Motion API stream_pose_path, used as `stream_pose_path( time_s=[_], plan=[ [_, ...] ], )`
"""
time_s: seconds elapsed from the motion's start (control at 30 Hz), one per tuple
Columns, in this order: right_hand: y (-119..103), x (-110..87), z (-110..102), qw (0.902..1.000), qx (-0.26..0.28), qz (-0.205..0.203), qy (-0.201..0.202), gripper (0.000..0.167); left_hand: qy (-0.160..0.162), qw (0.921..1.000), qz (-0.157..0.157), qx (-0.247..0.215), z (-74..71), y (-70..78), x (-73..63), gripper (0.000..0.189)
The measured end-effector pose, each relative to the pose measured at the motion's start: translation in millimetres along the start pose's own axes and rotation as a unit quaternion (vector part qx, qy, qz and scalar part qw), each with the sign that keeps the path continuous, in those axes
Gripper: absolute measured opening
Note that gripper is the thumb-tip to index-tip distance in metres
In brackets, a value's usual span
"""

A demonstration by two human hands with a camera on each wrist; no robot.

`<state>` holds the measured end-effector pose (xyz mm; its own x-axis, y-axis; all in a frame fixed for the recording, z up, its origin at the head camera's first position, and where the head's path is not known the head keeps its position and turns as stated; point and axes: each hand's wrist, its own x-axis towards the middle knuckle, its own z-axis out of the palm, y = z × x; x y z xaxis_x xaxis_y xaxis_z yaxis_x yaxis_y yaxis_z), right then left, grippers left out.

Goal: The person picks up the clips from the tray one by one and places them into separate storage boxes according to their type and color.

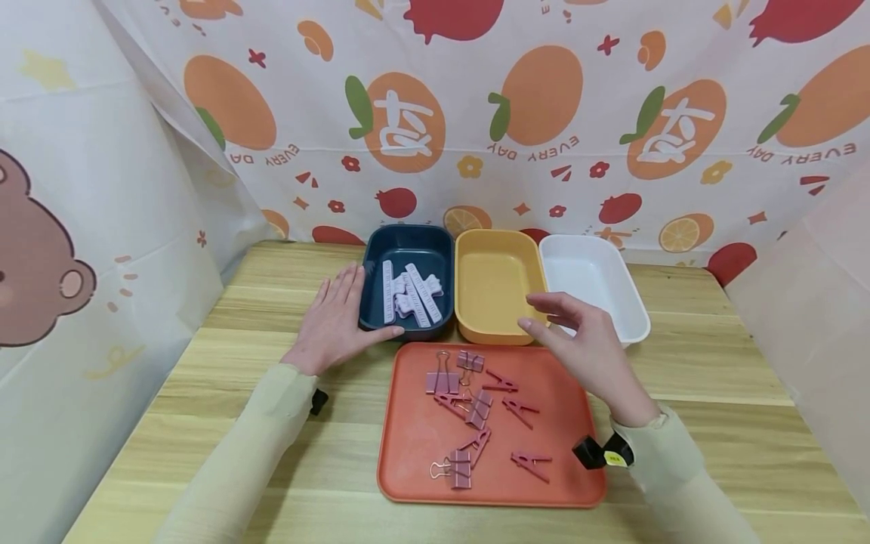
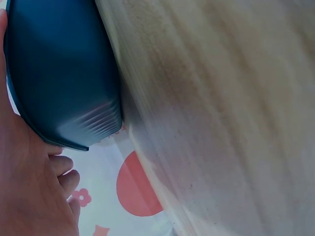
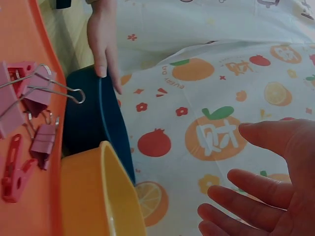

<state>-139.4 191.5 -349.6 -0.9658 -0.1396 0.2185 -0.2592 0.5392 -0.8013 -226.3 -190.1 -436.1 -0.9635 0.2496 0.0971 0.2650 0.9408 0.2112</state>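
While the left hand (image 1: 334, 313) is laid with extended fingers along the left side of the navy box (image 1: 408, 238) and its thumb is set at the near left corner, nothing is gripped; the box is probably being steadied. The right hand (image 1: 587, 340) is held above the near right part of the yellow box (image 1: 499, 279), with thumb and fingers spread apart and nothing between them.

Pale long-bar clips (image 1: 423, 298) are contained in the navy box. The yellow box and the white box (image 1: 587, 276) are set to its right in a row, presumably so that all are kept within reach. On the orange-red tray (image 1: 567, 412), placed on the near side, pink binder clips (image 1: 442, 383) and pink clothespins (image 1: 530, 462) are scattered, some overlapping, as if tipped out rather than arranged.

All containers are supported by a wood-grain table (image 1: 693, 363). The far side is closed off by a fruit-printed cloth (image 1: 469, 98); the left side is screened by a bear-printed cloth (image 1: 34, 257).
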Motion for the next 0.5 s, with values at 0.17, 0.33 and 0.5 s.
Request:
stream_pose_path(
  time_s=[0.17, 0.33, 0.5],
  plan=[
    [11.2, -4.6, 5.4, 0.9999, -0.001, 0.003, -0.016, 0.045, 0.001, 1.0000, -0.001, -0.001, 0.0, 0.0, -0.1, 0.134],
    [22.2, -9.9, 10.5, 0.9994, -0.004, 0.012, -0.032, 0.048, 0.001, 1.0000, -0.001, 0.000, 0.3, 0.3, 0.4, 0.134],
    [32.8, -15.5, 14.5, 0.9984, -0.009, 0.027, -0.049, 0.051, 0.002, 1.0000, 0.000, 0.001, 1.1, -0.2, 0.5, 0.134]
  ],
)
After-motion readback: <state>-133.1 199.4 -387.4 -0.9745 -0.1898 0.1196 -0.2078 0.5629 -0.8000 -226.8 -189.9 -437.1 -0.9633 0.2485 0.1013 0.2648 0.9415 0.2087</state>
